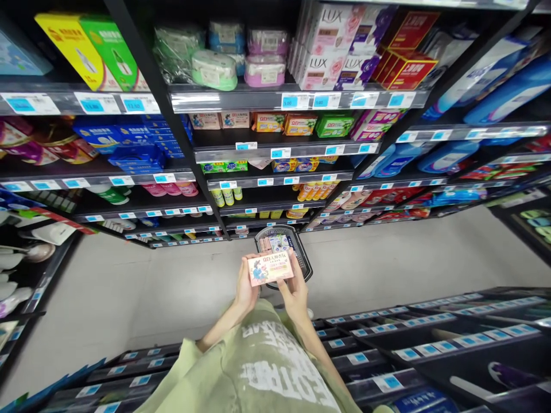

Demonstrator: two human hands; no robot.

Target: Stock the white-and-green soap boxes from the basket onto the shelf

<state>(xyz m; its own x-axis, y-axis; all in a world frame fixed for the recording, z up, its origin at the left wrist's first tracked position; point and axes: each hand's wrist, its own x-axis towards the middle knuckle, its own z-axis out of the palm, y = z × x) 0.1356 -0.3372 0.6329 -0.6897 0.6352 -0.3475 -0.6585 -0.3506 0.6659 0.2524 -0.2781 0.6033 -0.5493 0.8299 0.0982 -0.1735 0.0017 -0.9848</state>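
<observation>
I've got left hand [246, 291] and right hand [297, 293] gripping a pink box [270, 269], print facing me, long axis nine-to-three-ish.

A small pale-pink carton [271, 268] is held up just below the center of the frame, its broad printed face turned toward the camera. Oblong and seemingly closed, the box carries a line of dark Chinese characters along its upper edge, an illustrated figure in blue at its left, and smaller lettering at its right, too fine to read. Its long side runs across the picture, the right end tipped slightly higher than the left. The left hand [247, 291] grips the left end, while the right hand [298, 291] steadies the right end, its thumb at the lower edge.
</observation>
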